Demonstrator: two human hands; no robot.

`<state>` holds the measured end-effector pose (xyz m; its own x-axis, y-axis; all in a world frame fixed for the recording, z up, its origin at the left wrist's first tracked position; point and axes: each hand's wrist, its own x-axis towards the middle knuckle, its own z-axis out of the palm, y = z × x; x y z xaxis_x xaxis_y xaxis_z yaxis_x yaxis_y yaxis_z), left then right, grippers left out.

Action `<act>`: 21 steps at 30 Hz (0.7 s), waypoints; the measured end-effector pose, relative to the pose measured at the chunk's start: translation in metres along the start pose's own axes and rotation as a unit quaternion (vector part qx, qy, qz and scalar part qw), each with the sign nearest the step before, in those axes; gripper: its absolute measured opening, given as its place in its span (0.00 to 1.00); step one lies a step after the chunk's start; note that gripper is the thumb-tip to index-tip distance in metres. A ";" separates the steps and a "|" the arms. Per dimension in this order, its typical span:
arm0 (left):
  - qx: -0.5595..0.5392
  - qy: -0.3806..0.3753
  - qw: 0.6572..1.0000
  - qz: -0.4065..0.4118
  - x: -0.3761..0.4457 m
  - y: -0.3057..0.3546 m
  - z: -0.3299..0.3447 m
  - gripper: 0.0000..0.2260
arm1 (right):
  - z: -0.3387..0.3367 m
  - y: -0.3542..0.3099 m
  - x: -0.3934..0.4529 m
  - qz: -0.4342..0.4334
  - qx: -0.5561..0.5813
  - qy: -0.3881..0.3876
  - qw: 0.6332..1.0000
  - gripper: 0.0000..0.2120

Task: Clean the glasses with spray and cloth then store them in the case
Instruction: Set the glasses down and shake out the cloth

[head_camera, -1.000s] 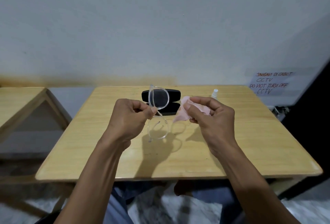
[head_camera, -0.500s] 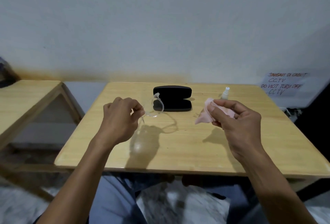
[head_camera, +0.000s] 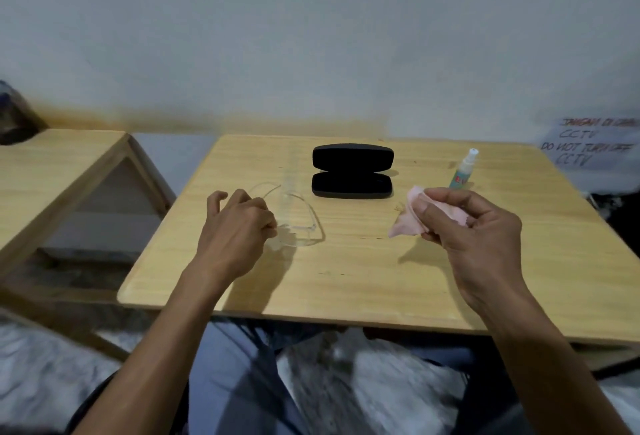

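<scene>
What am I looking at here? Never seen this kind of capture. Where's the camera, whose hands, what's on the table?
There is no robot. A person wears one wide-angle camera on the head, looking forward and down, so the two bare arms coming in from the bottom are their own.

On the wooden table an open black glasses case lies near the far edge, with a small spray bottle standing to its right. Clear-framed glasses rest on the table left of the case.

The left hand is at the near end of the glasses, fingers curled by the frame; whether it grips them or only touches is hard to tell. The right hand pinches a pink cloth above the table.

A second table stands to the left, and a handwritten CCTV notice hangs on the right.
</scene>
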<state>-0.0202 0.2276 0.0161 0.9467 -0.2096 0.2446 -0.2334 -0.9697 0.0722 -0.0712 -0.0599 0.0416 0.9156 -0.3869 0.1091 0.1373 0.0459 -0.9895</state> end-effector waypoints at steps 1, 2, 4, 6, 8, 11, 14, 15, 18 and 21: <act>-0.001 -0.001 1.000 -0.001 0.001 -0.001 0.001 0.08 | 0.001 0.001 0.000 0.002 -0.001 -0.003 1.000 0.06; -0.002 -0.001 1.000 -0.003 0.002 -0.002 0.001 0.08 | 0.002 0.002 0.000 0.003 -0.003 -0.005 1.000 0.06; -0.006 -0.003 1.000 -0.008 0.002 -0.003 0.002 0.07 | 0.003 0.003 -0.001 0.006 -0.004 -0.008 1.000 0.06; -0.011 -0.001 1.000 -0.012 0.003 -0.004 0.003 0.07 | 0.004 0.004 0.000 0.009 -0.004 -0.010 1.000 0.06; -0.022 0.002 1.000 -0.017 0.004 -0.004 0.004 0.07 | 0.005 0.004 0.000 0.011 -0.005 -0.012 1.000 0.06; -0.040 0.003 0.999 -0.021 0.004 -0.003 0.005 0.07 | 0.006 0.005 0.001 0.012 -0.007 -0.014 1.000 0.06; -0.049 -0.002 0.999 -0.025 0.004 -0.005 0.004 0.10 | 0.006 0.006 0.002 0.015 -0.004 -0.017 1.000 0.06; -0.056 0.004 0.998 -0.028 0.004 -0.004 0.002 0.12 | 0.005 0.006 0.002 0.016 -0.003 -0.019 1.000 0.06; -0.129 0.067 0.988 -0.044 0.003 0.004 -0.011 0.16 | 0.002 0.007 0.001 0.016 -0.006 -0.039 0.999 0.07; -0.298 0.123 0.944 -0.075 0.002 0.029 -0.029 0.13 | 0.004 0.006 0.000 0.033 0.004 -0.095 0.995 0.10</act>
<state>-0.0314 0.2029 0.0467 0.9156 0.0303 0.4009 -0.2545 -0.7282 0.6363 -0.0686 -0.0562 0.0356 0.9776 -0.2015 0.0601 0.0762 0.0728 -0.9944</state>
